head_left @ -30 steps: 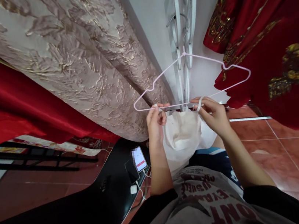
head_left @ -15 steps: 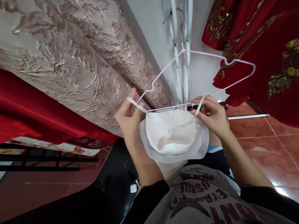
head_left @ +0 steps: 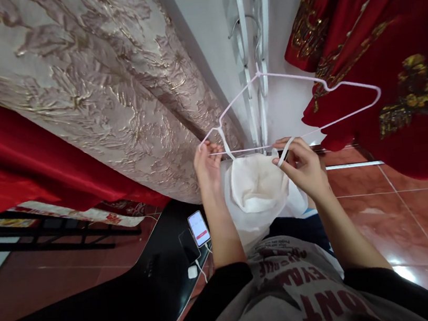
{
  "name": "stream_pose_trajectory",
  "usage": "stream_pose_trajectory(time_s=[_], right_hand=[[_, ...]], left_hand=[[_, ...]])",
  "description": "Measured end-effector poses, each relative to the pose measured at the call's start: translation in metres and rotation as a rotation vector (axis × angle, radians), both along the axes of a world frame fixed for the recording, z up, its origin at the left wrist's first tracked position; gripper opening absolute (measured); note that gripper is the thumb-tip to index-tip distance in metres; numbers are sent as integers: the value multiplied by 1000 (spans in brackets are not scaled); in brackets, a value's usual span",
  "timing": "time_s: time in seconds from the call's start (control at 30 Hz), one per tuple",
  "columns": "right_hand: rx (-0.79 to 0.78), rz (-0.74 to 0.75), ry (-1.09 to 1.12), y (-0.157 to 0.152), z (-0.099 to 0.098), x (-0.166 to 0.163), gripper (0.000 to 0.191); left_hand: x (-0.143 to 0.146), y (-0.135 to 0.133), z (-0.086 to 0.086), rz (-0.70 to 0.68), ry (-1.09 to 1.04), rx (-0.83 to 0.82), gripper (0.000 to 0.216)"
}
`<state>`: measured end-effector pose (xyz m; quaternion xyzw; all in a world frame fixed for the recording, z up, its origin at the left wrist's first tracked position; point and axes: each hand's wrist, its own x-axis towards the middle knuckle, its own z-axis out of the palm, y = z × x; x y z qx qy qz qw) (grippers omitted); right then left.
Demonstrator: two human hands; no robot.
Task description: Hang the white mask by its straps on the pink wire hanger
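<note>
A thin pale pink wire hanger (head_left: 347,86) hangs by its hook from a white rack (head_left: 244,44) in front of me. A white garment (head_left: 256,189) with narrow straps droops below the hanger's bottom bar. My left hand (head_left: 207,166) pinches the garment's left strap, which runs up to the notch on the hanger's left shoulder. My right hand (head_left: 304,165) is closed on the right strap just under the bottom bar.
A beige and gold embroidered dress (head_left: 108,85) hangs at the left over red velvet cloth (head_left: 11,162). Red and gold garments (head_left: 395,66) hang at the right. A black glossy surface (head_left: 99,309) holds a lit phone (head_left: 198,227) on a white cable. Red floor tiles (head_left: 417,222) lie below.
My left hand swung out to the left with the strap, then came back in and up to the hanger's left shoulder notch. The hanger has turned a little to the right.
</note>
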<state>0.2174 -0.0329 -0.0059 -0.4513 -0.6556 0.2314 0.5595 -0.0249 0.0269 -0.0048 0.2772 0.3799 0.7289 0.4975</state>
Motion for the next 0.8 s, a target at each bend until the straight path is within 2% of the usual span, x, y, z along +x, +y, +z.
stream_pose_trajectory(time_s=[0.1, 0.2, 0.27, 0.37, 0.43, 0.5, 0.6, 0.7, 0.8], right_hand=[[12, -3, -11, -1, 1, -4, 26], [42, -28, 30, -2, -2, -3, 28], [139, -181, 188, 0, -7, 6, 27], [309, -536, 446, 11, -13, 37, 25], [384, -626, 450, 23, -11, 64, 28], [377, -570, 352, 34, -1, 86, 32], [224, -393, 120, 45, 27, 100, 30], [129, -335, -113, 47, 59, 95, 19], [136, -308, -232, 47, 79, 83, 19]], left_hand=[[24, -10, -16, -21, -111, 16, 30], [32, -17, -15, 27, -87, 57, 32], [24, -19, -9, 68, -59, 84, 34], [7, -23, 1, 90, -23, 110, 34], [0, -25, 8, 79, -17, 116, 33], [-2, -28, 13, 72, -18, 111, 31], [2, -31, 16, 74, -13, 81, 27], [6, -31, 15, 80, -26, 75, 24], [7, -28, 12, 72, -45, 85, 22]])
